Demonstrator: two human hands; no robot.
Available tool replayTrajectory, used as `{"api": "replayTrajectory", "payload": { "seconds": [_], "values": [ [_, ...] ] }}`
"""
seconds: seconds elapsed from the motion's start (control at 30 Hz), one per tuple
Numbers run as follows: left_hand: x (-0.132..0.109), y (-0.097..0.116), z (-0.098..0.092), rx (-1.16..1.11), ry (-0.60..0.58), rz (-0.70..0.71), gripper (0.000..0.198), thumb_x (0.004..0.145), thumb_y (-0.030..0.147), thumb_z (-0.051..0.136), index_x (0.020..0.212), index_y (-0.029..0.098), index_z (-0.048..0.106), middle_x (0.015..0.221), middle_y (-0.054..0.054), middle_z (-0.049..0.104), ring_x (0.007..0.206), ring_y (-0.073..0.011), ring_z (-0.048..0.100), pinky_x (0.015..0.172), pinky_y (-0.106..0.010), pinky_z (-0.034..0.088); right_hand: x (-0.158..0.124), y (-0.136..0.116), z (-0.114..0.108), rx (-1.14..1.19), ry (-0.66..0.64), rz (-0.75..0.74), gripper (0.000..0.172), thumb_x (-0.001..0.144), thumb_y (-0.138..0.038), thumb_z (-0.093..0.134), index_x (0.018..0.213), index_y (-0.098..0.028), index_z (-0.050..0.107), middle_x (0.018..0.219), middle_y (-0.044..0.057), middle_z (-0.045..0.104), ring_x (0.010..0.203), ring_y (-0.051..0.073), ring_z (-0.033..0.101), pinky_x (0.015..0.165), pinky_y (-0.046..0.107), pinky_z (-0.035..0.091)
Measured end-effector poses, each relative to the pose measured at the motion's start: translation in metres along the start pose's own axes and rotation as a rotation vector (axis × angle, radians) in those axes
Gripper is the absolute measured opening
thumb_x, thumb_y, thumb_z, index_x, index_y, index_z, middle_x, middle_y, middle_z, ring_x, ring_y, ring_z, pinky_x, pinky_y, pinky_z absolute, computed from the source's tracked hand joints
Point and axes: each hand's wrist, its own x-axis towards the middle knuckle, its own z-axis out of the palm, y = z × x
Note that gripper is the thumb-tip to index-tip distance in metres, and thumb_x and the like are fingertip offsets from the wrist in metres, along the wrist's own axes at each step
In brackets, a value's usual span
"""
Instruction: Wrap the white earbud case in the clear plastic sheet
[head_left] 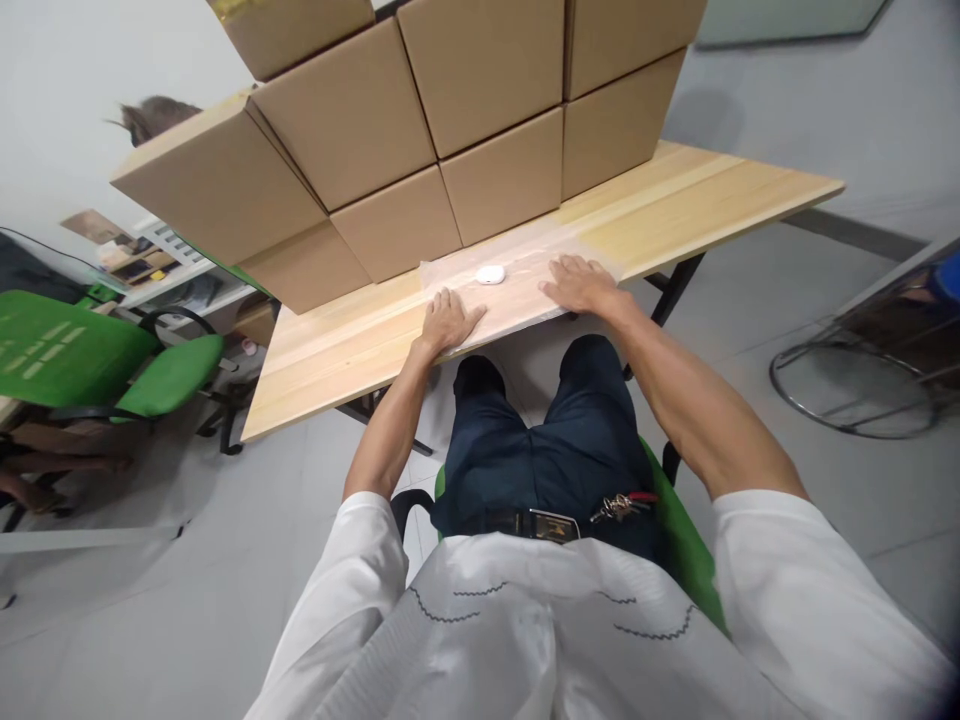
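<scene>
A thin, see-through plastic sheet point(525, 266) lies spread on the wooden table point(330, 357) near its front edge. On the sheet rests a small white rounded object point(491, 274). My left hand point(448, 322) lies flat on the sheet's left part, thumb spread towards the middle. At the sheet's right part, my right hand point(581, 284) is down with fingers spread. The white object sits between both hands and touches neither.
Stacked cardboard boxes point(394, 223) stand along the table's back. A green chair point(172, 380) and shelves are at the left, where parts of other people show. A round metal stool base point(851, 390) is at the right.
</scene>
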Motion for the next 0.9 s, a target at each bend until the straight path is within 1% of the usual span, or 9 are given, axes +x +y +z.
{"api": "replayTrajectory", "payload": {
  "seconds": [0.13, 0.33, 0.43, 0.5, 0.57, 0.73, 0.9],
  "values": [
    [-0.001, 0.000, 0.000, -0.002, 0.004, -0.006, 0.111, 0.115, 0.082, 0.017, 0.183, -0.006, 0.027, 0.194, -0.029, 0.020, 0.185, -0.0401, 0.017, 0.150, -0.047, 0.015, 0.009, 0.026, 0.002, 0.013, 0.014, 0.027, 0.099, 0.116, -0.070, 0.024, 0.186, -0.001, 0.027, 0.195, 0.023, 0.020, 0.182, 0.040, 0.021, 0.149, 0.056, 0.019],
    [-0.003, 0.000, 0.001, 0.009, 0.022, -0.016, 0.108, 0.116, 0.079, 0.020, 0.181, -0.005, 0.031, 0.193, -0.029, 0.023, 0.184, -0.0400, 0.020, 0.150, -0.046, 0.018, 0.018, 0.053, 0.004, -0.003, 0.063, 0.055, 0.094, 0.115, -0.064, 0.028, 0.184, 0.000, 0.031, 0.193, 0.026, 0.026, 0.180, 0.042, 0.026, 0.147, 0.062, 0.023],
    [-0.004, 0.000, 0.001, 0.009, 0.029, -0.015, 0.105, 0.117, 0.077, 0.022, 0.180, -0.006, 0.033, 0.193, -0.030, 0.024, 0.184, -0.0405, 0.021, 0.149, -0.047, 0.018, 0.019, 0.063, 0.004, -0.012, 0.079, 0.053, 0.095, 0.115, -0.068, 0.025, 0.184, -0.002, 0.033, 0.192, 0.026, 0.028, 0.179, 0.043, 0.029, 0.146, 0.064, 0.024],
    [-0.004, 0.000, 0.001, 0.007, 0.031, -0.011, 0.103, 0.117, 0.075, 0.023, 0.179, -0.007, 0.034, 0.192, -0.032, 0.025, 0.184, -0.0405, 0.022, 0.149, -0.047, 0.018, 0.018, 0.068, 0.002, -0.019, 0.081, 0.056, 0.097, 0.115, -0.071, 0.023, 0.184, -0.003, 0.033, 0.192, 0.025, 0.029, 0.178, 0.044, 0.029, 0.146, 0.066, 0.024],
    [-0.004, 0.000, 0.001, 0.004, 0.035, -0.007, 0.102, 0.118, 0.073, 0.024, 0.178, -0.008, 0.035, 0.192, -0.032, 0.025, 0.184, -0.0407, 0.022, 0.149, -0.048, 0.018, 0.017, 0.073, 0.000, -0.027, 0.075, 0.071, 0.097, 0.115, -0.071, 0.022, 0.184, -0.003, 0.033, 0.192, 0.024, 0.028, 0.179, 0.043, 0.028, 0.146, 0.066, 0.022],
    [-0.003, -0.001, 0.002, 0.000, 0.061, 0.003, 0.101, 0.117, 0.073, 0.027, 0.178, -0.008, 0.036, 0.190, -0.033, 0.029, 0.183, -0.0424, 0.025, 0.148, -0.050, 0.020, 0.010, 0.080, -0.004, -0.037, 0.072, 0.126, 0.092, 0.116, -0.063, 0.025, 0.184, -0.002, 0.033, 0.193, 0.023, 0.026, 0.180, 0.043, 0.025, 0.147, 0.065, 0.020],
    [-0.003, -0.001, 0.002, -0.010, 0.061, -0.003, 0.101, 0.116, 0.072, 0.030, 0.177, -0.009, 0.037, 0.190, -0.034, 0.029, 0.182, -0.0445, 0.026, 0.149, -0.051, 0.021, -0.001, 0.079, -0.008, -0.016, 0.102, 0.157, 0.087, 0.115, -0.058, 0.025, 0.183, -0.005, 0.036, 0.193, 0.023, 0.028, 0.179, 0.043, 0.027, 0.145, 0.068, 0.022]
  ]
}}
